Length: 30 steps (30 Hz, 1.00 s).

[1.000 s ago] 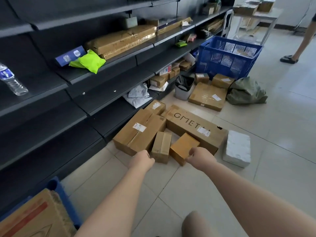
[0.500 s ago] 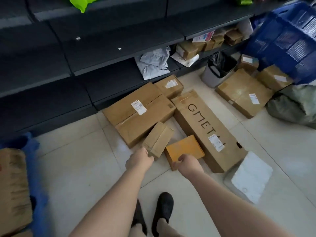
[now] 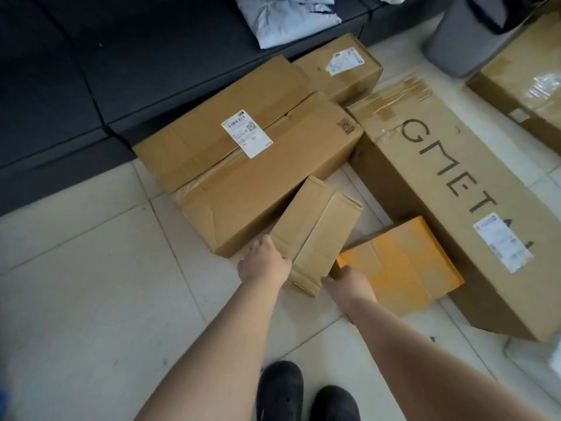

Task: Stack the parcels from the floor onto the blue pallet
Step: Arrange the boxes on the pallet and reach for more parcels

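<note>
A small brown parcel [image 3: 315, 235] lies tilted on the floor, its far end leaning against a large brown parcel [image 3: 252, 165] with a white label. My left hand [image 3: 264, 264] grips the small parcel's near left edge. On the other side, my right hand [image 3: 349, 282] holds its near right side, fingertips tucked into the gap beside an orange parcel [image 3: 400, 265]. A long parcel printed GMET [image 3: 455, 189] lies to the right, with the orange one resting against it. The blue pallet is out of view.
A smaller labelled box [image 3: 340, 71] sits behind the large parcel, against the dark bottom shelf [image 3: 91, 86]. A grey bin [image 3: 467, 41] and another taped box [image 3: 528, 86] are at the top right. My two black shoes [image 3: 306, 396] stand on pale floor tiles.
I have bent down closer to the parcels. Both hands moved forward from just short of the boxes and now hold the near end of the small brown parcel.
</note>
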### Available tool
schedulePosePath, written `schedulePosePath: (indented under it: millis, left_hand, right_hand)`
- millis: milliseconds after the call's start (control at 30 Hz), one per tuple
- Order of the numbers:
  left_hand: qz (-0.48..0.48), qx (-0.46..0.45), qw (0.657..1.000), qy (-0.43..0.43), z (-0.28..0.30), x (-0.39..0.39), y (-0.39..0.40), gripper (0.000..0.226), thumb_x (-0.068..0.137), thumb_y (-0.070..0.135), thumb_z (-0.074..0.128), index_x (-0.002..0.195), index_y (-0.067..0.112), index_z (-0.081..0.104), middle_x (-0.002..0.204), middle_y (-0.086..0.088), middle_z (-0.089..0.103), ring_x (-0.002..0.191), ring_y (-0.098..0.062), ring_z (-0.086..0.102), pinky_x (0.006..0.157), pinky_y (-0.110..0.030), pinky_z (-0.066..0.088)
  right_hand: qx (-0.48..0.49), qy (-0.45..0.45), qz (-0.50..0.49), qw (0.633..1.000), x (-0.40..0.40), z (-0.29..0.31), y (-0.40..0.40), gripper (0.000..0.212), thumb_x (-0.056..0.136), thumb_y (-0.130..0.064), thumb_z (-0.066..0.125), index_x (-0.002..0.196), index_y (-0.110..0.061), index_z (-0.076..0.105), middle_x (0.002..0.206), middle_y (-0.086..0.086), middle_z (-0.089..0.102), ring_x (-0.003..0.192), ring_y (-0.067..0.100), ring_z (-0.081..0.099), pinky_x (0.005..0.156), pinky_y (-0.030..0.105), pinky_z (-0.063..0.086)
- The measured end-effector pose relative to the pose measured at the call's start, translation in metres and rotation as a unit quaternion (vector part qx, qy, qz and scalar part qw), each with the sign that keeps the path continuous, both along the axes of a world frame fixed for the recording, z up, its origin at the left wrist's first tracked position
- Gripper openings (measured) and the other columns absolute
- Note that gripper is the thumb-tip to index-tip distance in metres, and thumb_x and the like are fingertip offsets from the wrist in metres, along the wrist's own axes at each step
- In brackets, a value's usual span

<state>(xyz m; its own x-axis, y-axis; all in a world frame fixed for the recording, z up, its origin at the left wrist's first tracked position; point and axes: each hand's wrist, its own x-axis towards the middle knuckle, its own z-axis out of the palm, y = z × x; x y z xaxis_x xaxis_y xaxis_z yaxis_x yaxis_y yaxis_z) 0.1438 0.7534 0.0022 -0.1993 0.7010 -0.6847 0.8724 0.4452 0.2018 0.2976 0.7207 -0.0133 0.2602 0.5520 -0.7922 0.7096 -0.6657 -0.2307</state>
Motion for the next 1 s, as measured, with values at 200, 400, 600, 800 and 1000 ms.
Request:
schedulePosePath:
  millis: [200,400,600,800,1000]
  left_hand:
    - [0.18,-0.065,0.973,-0.126,-0.069,0.006,0.018,0.102,0.077,0.033,0.074,0.152,0.025,0.006,0.158,-0.001,0.016,0.143,-0.028,0.021,0.112,-0.045,0.031]
    - [0.222,-0.06,0.966,-0.118,-0.021,0.021,-0.015,0.08,0.074,0.03,0.077,0.141,0.023,0.033,0.139,-0.006,0.032,0.128,-0.031,0.038,0.1,-0.037,0.041]
    - [0.368,-0.013,0.911,-0.183,0.129,-0.004,-0.092,0.073,0.068,0.022,0.083,0.13,0.019,0.046,0.124,-0.007,0.052,0.115,-0.028,0.055,0.098,-0.041,0.049]
    - [0.455,0.124,0.866,-0.169,0.31,-0.062,-0.165,0.066,0.064,0.017,0.084,0.121,0.015,0.051,0.113,-0.008,0.06,0.094,-0.022,0.063,0.082,-0.033,0.052]
    - [0.542,0.253,0.79,-0.133,0.456,-0.131,-0.256,0.055,0.068,0.014,0.081,0.115,0.018,0.052,0.103,0.002,0.059,0.08,-0.01,0.059,0.067,-0.018,0.044]
  right_hand:
    - [0.028,0.095,-0.225,0.969,-0.003,-0.068,0.011,0.068,0.076,-0.035,0.075,0.132,-0.01,0.044,0.119,0.005,0.062,0.108,0.027,0.06,0.074,0.025,0.042]
    - [0.08,0.049,-0.235,0.967,-0.005,-0.022,-0.006,0.081,0.068,-0.03,0.081,0.134,-0.008,0.04,0.132,0.013,0.048,0.121,0.034,0.049,0.101,0.047,0.044]
    - [0.076,0.062,-0.13,0.987,-0.023,0.135,-0.045,0.09,0.07,-0.027,0.081,0.142,-0.013,0.029,0.138,0.012,0.038,0.127,0.033,0.043,0.107,0.047,0.039]
    - [0.138,0.139,0.046,0.979,-0.083,0.316,-0.078,0.086,0.07,-0.023,0.081,0.14,-0.012,0.031,0.133,0.008,0.042,0.125,0.027,0.044,0.106,0.04,0.039]
    - [0.166,0.237,0.188,0.939,-0.168,0.462,-0.129,0.084,0.066,-0.016,0.083,0.136,-0.009,0.038,0.128,0.011,0.044,0.12,0.027,0.047,0.101,0.035,0.041]
